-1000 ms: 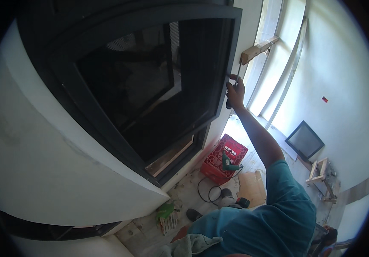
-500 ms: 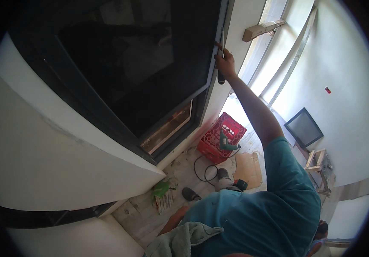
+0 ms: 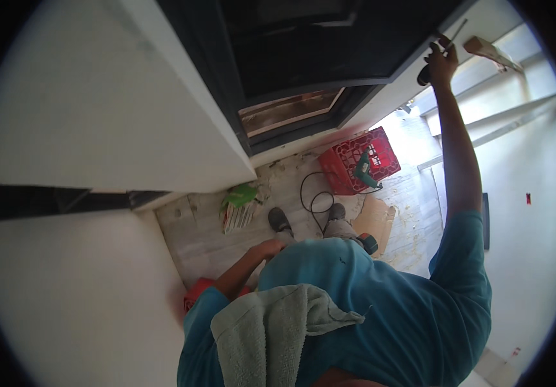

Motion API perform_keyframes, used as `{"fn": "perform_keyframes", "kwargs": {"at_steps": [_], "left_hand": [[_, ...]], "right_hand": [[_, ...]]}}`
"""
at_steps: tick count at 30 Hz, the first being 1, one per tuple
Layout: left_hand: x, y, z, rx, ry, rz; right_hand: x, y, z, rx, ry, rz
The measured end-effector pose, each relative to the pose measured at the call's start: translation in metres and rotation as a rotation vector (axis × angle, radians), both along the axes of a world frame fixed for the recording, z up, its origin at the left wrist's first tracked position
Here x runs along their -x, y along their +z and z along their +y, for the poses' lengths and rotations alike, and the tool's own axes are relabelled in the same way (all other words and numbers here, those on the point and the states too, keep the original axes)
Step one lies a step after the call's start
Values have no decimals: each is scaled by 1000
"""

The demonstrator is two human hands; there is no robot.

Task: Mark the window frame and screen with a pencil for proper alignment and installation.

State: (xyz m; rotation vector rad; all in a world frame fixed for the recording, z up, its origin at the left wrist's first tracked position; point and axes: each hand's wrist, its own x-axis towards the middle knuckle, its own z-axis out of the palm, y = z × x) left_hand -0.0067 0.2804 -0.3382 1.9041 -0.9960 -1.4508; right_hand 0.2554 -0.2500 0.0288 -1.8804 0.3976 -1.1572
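Note:
My right arm is stretched out far and to the right. In my right hand (image 3: 443,64) is a screwdriver (image 3: 424,75), its dark handle below the fist and its thin shaft pointing up past the fingers. That hand is at the outer edge of a dark grey window sash (image 3: 329,48), which stands swung out from its frame (image 3: 278,140). Down by the front of my teal shirt is my left hand (image 3: 270,249), its fingers mostly hidden. A grey-green towel (image 3: 258,329) hangs over my shoulder.
On the floor ahead, a red plastic crate (image 3: 345,171) carries a green corded power drill (image 3: 363,169). Flattened cardboard (image 3: 376,222) lies near my feet. To the left are a green bag (image 3: 242,193) and thin strips (image 3: 239,217). A wooden beam (image 3: 491,53) juts out at upper right.
My view has swung, so the window, crate and right hand appear shifted. The right hand keeps the screwdriver near the sash edge. More of my left arm and the towel shows.

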Motion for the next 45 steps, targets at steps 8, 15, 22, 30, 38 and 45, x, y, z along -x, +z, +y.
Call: {"fn": "perform_keyframes", "kwargs": {"at_steps": [8,15,22,30,38,45], "left_hand": [[24,23,6,23,108,-192],[35,31,8,45,57,-461],[45,32,10,61,110,-629],[42,18,15,102,410,-36],[31,-4,-103,443,1176,399],[64,-92,-290,935,1370,811]], "right_hand": [[-4,-12,-5,-61,-40,-126],[29,-14,-11,-62,-49,-191],[51,-28,3,-100,-15,-102],[120,-192,45,113,266,734],[200,-274,194,-338,1005,1290],[203,-331,186,20,1348,1427]]}}
